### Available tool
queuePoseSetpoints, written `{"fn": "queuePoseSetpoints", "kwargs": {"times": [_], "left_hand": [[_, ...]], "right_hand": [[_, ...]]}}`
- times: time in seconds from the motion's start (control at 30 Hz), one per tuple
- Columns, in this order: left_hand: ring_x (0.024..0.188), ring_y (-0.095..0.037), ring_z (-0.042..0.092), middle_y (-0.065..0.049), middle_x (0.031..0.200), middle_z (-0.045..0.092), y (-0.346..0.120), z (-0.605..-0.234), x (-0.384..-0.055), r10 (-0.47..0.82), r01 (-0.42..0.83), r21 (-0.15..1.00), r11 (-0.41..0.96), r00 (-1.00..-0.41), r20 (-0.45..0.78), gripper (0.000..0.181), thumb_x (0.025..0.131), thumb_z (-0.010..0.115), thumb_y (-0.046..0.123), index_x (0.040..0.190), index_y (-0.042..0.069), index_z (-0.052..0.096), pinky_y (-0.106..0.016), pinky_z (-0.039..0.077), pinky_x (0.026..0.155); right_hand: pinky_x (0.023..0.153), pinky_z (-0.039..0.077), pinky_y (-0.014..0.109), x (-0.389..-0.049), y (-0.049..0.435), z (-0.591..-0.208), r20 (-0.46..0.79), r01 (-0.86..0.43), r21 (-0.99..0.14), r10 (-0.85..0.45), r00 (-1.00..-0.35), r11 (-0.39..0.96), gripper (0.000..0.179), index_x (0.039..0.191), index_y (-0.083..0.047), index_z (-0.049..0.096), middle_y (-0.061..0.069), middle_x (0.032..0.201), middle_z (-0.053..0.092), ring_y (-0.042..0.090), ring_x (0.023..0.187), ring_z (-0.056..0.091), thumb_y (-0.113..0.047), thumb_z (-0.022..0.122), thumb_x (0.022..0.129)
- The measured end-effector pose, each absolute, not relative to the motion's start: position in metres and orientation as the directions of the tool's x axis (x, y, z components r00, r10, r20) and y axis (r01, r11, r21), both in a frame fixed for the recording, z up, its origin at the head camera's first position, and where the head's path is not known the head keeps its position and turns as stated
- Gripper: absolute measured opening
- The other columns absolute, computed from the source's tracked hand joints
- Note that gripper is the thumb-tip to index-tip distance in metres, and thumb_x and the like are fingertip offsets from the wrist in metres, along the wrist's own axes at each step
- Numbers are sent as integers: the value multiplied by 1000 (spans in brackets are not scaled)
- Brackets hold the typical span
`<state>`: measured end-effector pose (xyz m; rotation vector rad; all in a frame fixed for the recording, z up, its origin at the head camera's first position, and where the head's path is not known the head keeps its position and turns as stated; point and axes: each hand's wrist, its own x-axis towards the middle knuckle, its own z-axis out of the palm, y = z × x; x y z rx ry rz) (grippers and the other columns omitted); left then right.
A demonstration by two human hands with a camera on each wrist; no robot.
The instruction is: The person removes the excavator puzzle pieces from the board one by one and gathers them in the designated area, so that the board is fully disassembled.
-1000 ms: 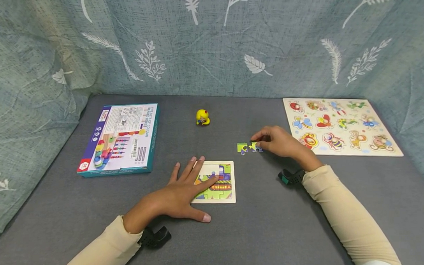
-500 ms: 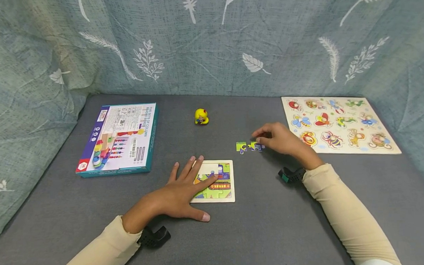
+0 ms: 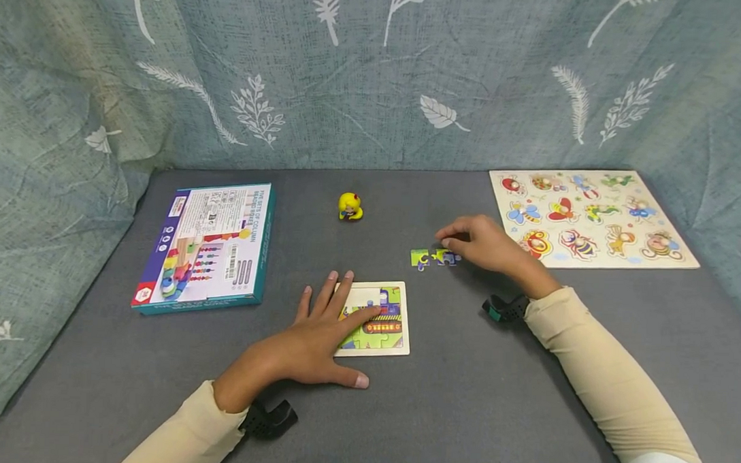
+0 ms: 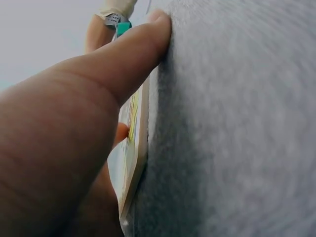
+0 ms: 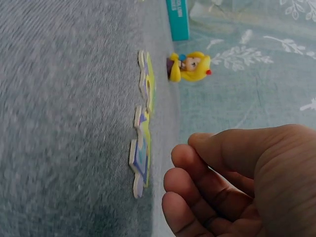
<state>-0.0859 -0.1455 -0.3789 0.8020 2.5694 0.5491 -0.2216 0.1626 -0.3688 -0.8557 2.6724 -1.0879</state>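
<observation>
My left hand (image 3: pixel 308 345) lies with fingers spread across a small wooden jigsaw tray (image 3: pixel 406 328), covering its left part. Its picture shows an orange and purple vehicle on green, and a pale patch of backing shows near the top. In the left wrist view the thumb (image 4: pixel 133 54) stretches past the tray's edge (image 4: pixel 143 123). Two puzzle pieces lie side by side on the table: a green one (image 3: pixel 420 259) and a blue-green one (image 3: pixel 447 257). Close over the second, my right hand (image 3: pixel 483 246) has loosely bent fingers, thumb near index, nothing between them (image 5: pixel 232 182).
A flat boxed toy (image 3: pixel 207 246) lies at the left. A yellow-haired figurine (image 3: pixel 349 207) stands toward the back. At the back right lies a wooden insect puzzle board (image 3: pixel 591 219). A patterned curtain (image 3: pixel 351 74) hangs behind the table.
My right hand has come off the blue-green puzzle piece and now hovers just by it, leaving more of the piece in sight. The left hand stays on the tray.
</observation>
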Motion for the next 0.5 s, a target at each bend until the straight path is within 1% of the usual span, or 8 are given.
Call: {"fn": "queuePoseSetpoints", "kwargs": {"times": [0.1, 0.27, 0.43, 0.5], "left_hand": [[142, -29, -26, -10, 160, -21, -144, -379, -85, 593, 441, 475, 762, -770, -236, 100, 74, 70, 68, 155, 32, 24, -63, -12, 106], [142, -29, -25, -10, 160, -17, -142, -379, -84, 589, 439, 472, 765, -773, -235, 98, 76, 69, 67, 155, 31, 24, -62, -11, 107], [142, -28, -26, -8, 161, -17, -138, -377, -84, 606, 445, 489, 750, -759, -237, 90, 82, 65, 65, 155, 35, 22, -61, -9, 109], [142, -27, -27, -7, 161, -17, -137, -376, -84, 613, 446, 498, 744, -753, -240, 88, 83, 64, 65, 155, 37, 21, -60, -10, 109]], "right_hand": [[68, 47, 34, -220, 160, -367, 83, -451, -684, -553, -829, 574, 18, 108, 2, 73, 12, 99, 70, 18, 79, 60, -2, 61, 94], [63, 45, 33, -216, 155, -364, 79, -448, -707, -569, -819, 547, 19, 108, 2, 73, 11, 99, 70, 17, 72, 56, -2, 60, 95], [65, 46, 29, -212, 150, -363, 69, -443, -723, -582, -810, 530, 18, 107, 2, 73, 11, 101, 71, 14, 78, 60, 0, 61, 93], [63, 46, 28, -211, 148, -363, 67, -445, -726, -589, -805, 525, 18, 107, 2, 73, 10, 100, 72, 13, 77, 59, 0, 62, 93]]}}
